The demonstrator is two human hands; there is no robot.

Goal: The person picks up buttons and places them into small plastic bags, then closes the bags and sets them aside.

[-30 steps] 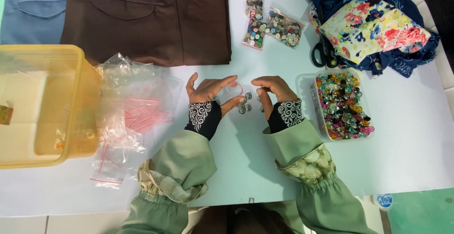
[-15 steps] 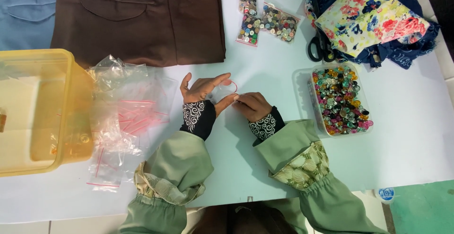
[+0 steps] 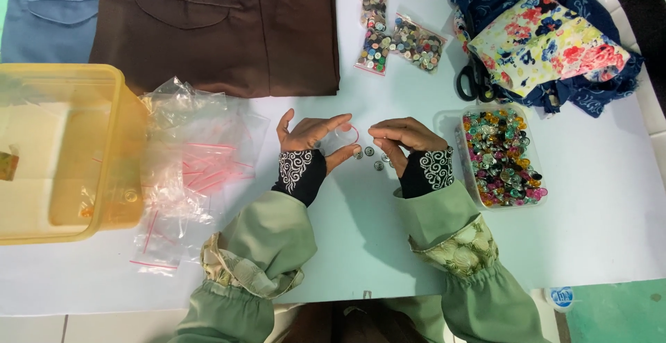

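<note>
- Clear plastic, rimmed in red at the mouth: a small zip bag (image 3: 341, 140) is pinched between the thumb and fingers of the left hand (image 3: 310, 137), which is partly curled around it, the bag's opening turned toward the other hand.
- The right hand (image 3: 402, 135) hovers just beside it, fingers bunched and curled down over the table; whether the fingertips hold a button cannot be told from here.
- A few loose silver buttons (image 3: 370, 155) lie on the pale table (image 3: 596, 225) directly between and just below the two hands, nearer the right fingertips than the left, and just to the right of the bag's mouth.
- The bag's long axis runs roughly left to right, so its opening faces the buttons and the right hand.
- To the person's right, touching distance from the right wrist, stands a clear tub of mixed coloured buttons (image 3: 501, 157).
- To the left, a heap of empty zip bags (image 3: 187, 156) spreads beside a yellow plastic box (image 3: 69, 152).
- Farther up the table: two filled bags of buttons (image 3: 395, 34), brown trousers (image 3: 215, 27), a blue garment (image 3: 52, 13), black-handled scissors (image 3: 474, 79) and a floral cloth (image 3: 544, 41) on dark blue fabric.
</note>
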